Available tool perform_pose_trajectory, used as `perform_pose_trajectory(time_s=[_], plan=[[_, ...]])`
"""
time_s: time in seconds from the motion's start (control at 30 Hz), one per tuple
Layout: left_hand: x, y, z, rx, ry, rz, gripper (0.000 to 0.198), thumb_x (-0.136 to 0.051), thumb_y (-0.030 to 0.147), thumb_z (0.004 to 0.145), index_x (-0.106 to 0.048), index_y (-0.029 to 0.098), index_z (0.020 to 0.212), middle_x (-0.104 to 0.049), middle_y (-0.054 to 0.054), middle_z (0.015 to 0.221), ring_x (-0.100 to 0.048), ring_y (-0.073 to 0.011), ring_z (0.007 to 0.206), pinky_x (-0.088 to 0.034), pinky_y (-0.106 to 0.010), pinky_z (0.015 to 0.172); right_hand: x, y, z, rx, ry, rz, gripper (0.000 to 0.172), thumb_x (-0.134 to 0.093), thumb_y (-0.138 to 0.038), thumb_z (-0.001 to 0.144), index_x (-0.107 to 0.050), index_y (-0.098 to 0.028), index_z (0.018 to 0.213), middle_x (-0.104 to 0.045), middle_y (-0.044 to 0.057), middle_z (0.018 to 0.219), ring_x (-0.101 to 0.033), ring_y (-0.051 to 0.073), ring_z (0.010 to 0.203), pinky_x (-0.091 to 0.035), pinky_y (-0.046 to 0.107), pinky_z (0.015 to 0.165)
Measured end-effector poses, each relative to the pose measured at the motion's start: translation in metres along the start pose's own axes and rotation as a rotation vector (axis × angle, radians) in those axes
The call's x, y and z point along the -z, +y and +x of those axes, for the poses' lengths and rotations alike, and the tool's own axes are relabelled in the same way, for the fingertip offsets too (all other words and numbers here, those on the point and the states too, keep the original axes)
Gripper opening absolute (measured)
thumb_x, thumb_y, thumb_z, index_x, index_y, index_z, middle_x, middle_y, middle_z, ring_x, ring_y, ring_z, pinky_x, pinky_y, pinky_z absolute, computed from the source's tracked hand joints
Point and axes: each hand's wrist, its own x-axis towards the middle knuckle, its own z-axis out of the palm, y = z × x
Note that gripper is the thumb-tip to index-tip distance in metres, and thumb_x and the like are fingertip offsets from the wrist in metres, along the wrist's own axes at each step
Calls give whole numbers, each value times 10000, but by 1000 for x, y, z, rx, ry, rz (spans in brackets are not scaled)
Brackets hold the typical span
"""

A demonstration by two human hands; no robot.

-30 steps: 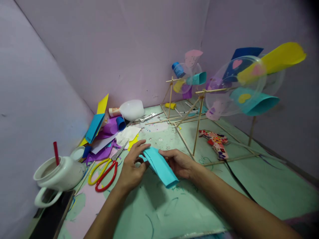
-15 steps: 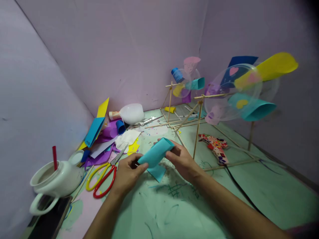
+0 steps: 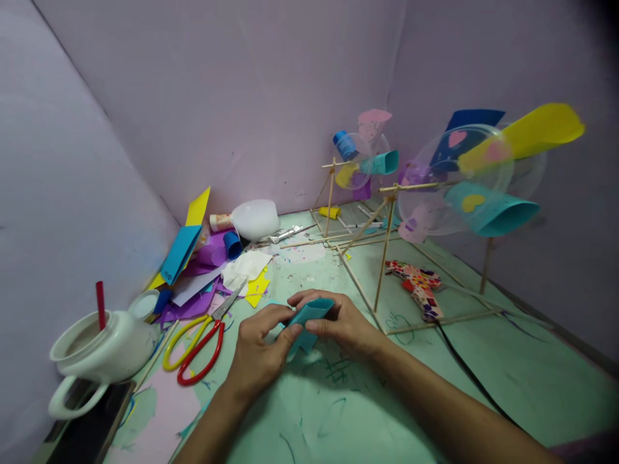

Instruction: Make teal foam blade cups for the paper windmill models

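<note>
We pinched the teal paper roll (image 3: 307, 317) between our left hand (image 3: 258, 351) and right hand (image 3: 338, 322), just above the green mat (image 3: 435, 380), scissors (image 3: 198, 341) at nine o'clock. Its overlapping edge seemed hidden under the fingers; rolling well meant keeping both edges aligned under even pressure.

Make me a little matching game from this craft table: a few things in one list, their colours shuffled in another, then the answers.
Things:
1. folded paper held by the left hand and right hand
2. scissors
3. jug
4. stick frame

Colours:
A. white
B. pale wood
C. teal
D. red and yellow handles

Pairs: 1-C, 2-D, 3-A, 4-B
</note>
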Motion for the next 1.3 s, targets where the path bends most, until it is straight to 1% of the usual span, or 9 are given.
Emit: perform_pose_trajectory(time_s=[0.33,0.5,0.63,0.8,0.9,1.0,1.07,1.2,1.3], plan=[[-1,-5,-4,-131,144,142,58,-625,128,746,-655,175,729,-694,-28,711,-641,-145,688,-499,-247,662,3,6,0,-112,96,150,284,-791,-336,611,-707,-178,831,-648,23,788,-583,164,724,-447,281,674],[4,-11,-3,-314,80,344,136,-564,93,761,-588,168,650,-615,-4,581,-560,-134,581,-450,-349,732,3,-7,1,22,129,-212,161,-785,-246,614,-732,-203,760,-663,16,724,-582,166,695,-436,295,683],[15,-12,-3,-424,77,422,92,-594,97,754,-623,176,790,-676,-21,732,-610,-153,701,-393,-426,893,3,-12,1,173,175,-370,77,-775,-208,622,-742,-212,692,-672,34,698,-593,182,691,-443,313,679],[20,-20,1,147,236,-40,631,-692,363,709,-466,171,1267,-553,-140,1256,-552,-251,1089,-454,-389,902,6,4,6,-64,517,61,275,-839,-305,508,-651,-195,675,-586,-33,564,-491,123,514,-382,246,491],[13,-22,3,415,121,-395,624,-720,424,633,-547,148,1165,-639,-102,1079,-616,-221,900,-505,-310,742,0,12,7,-124,500,181,395,-837,-406,476,-571,-202,685,-528,-61,519,-444,104,464,-365,229,454],[9,-16,3,453,122,-271,234,-680,376,656,-638,151,703,-596,5,630,-529,-133,590,-429,-233,548,-7,11,6,-160,445,207,417,-828,-427,475,-527,-206,661,-512,-64,499,-431,99,438,-372,234,451],[11,-10,3,409,154,-89,220,-638,317,692,-579,163,547,-489,35,510,-430,-102,513,-355,-216,488,-8,8,4,-163,387,120,366,-836,-359,479,-560,-199,657,-542,-49,521,-459,109,461,-382,240,475],[19,-3,2,266,30,48,227,-614,240,708,-554,167,502,-473,41,487,-414,-92,500,-331,-210,492,-5,2,2,-48,240,-351,220,-800,-222,529,-691,-200,718,-662,6,704,-575,189,707,-439,296,689],[18,-2,3,262,-31,12,214,-609,237,707,-573,166,508,-497,34,492,-443,-94,502,-350,-208,500,-4,6,2,-99,123,-410,102,-740,-266,612,-698,-182,654,-623,-3,618,-543,175,637,-428,287,632]])
